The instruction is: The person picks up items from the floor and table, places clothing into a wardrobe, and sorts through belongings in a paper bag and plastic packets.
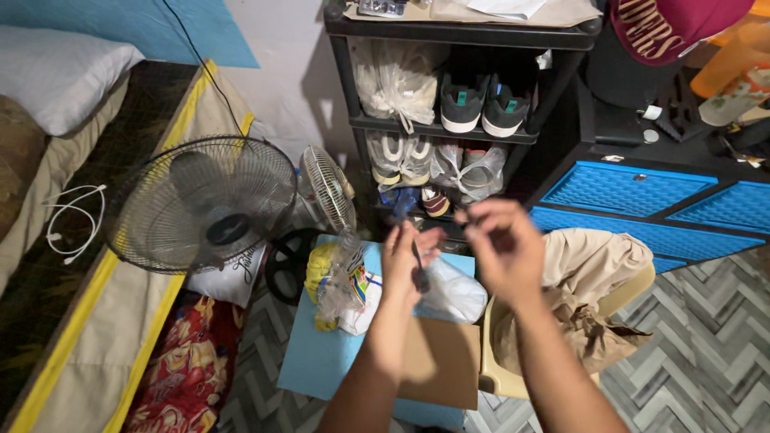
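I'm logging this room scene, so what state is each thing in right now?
Left hand: raised, gripping a thin dark tool.
Right hand: raised, blurred, fingers pinched; what it holds cannot be told.
Fan: grille on, blades not visibly spinning.
Loose grille: off, propped upright.
Drawers: shut.
Shoes: on shelf.
Cable: loose on the bed edge.

A thin dark stick-like tool [418,269] hangs nearly upright, blurred, above the blue board [321,361].
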